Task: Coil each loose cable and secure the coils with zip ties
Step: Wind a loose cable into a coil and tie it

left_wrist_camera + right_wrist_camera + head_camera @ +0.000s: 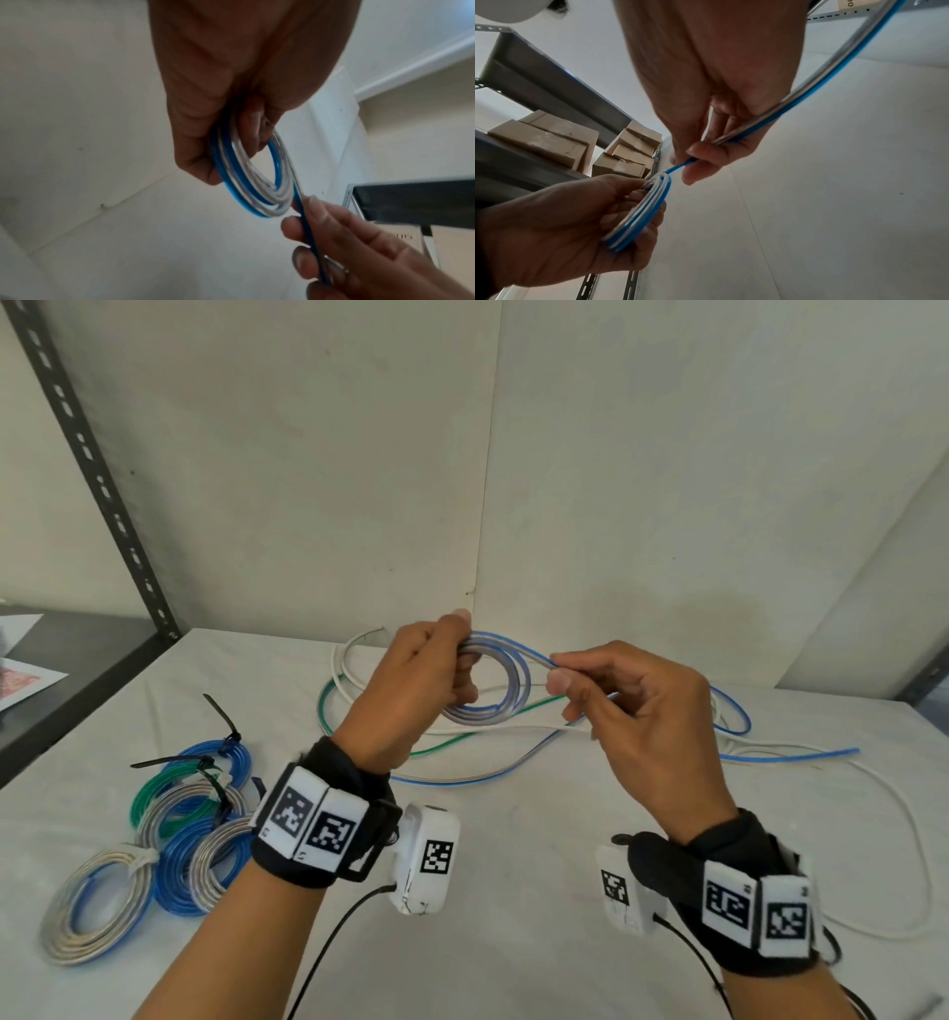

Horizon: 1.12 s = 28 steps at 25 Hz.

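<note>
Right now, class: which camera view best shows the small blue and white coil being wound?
The left wrist view: the coil faces the camera, its open ring and separate turns plain below the left hand. The right wrist view shows it edge-on; the head view shows it small, partly behind the right hand.

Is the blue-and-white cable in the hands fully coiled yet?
Partly coiled. The left hand holds a few loops; the right hand pinches the uncoiled length trailing onto the table.

Glossy plastic-sheathed cable (493, 711); matt white tabletop (513, 865).
</note>
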Motion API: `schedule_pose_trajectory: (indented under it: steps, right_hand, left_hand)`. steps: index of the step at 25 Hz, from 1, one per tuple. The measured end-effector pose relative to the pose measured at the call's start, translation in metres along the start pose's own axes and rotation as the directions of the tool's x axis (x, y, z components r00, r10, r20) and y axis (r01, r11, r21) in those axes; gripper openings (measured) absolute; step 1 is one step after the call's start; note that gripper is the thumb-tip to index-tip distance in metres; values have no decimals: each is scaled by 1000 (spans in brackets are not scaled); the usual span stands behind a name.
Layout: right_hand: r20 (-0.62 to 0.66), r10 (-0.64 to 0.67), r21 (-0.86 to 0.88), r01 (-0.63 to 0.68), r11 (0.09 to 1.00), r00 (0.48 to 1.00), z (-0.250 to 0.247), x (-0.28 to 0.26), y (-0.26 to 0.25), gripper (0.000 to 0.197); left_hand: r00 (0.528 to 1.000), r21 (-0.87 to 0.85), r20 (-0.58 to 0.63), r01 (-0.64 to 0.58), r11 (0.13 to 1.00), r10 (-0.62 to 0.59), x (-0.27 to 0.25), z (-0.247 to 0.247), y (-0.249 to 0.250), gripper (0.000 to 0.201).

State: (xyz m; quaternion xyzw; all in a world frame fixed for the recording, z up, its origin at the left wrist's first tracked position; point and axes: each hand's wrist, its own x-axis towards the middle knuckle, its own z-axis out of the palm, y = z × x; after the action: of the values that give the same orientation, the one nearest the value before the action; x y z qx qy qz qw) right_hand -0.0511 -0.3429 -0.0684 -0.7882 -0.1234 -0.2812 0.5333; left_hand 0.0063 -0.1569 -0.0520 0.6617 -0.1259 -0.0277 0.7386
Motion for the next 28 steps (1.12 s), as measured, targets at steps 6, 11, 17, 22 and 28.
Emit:
schedule_pose_trajectory:
  steps: [6, 11, 17, 22, 28]
  right_hand:
    - [-51, 33, 164, -24, 986, 998, 19, -6, -4, 3]
    - [-124, 114, 332, -66, 941, 986, 34, -11, -6, 14]
    - [-209, 132, 379, -44, 924, 969, 28, -6, -6, 13]
    - [-134, 134, 294, -89, 952, 982, 8, 2, -1, 12]
    - [-71, 146, 274, -122, 954, 987, 1, 4, 1, 20]
  left_hand:
    - [997, -368, -4, 68, 927, -75, -4, 10, 6, 42]
    - [998, -471, 23, 60, 880, -55, -6, 16, 5, 42]
    - [993, -501, 106, 105, 859, -59, -7, 23, 4, 50]
    - [974, 58, 173, -160, 985, 148, -7, -2, 2, 30]
    - [971, 98, 229, -91, 991, 67, -6, -20, 3, 18]
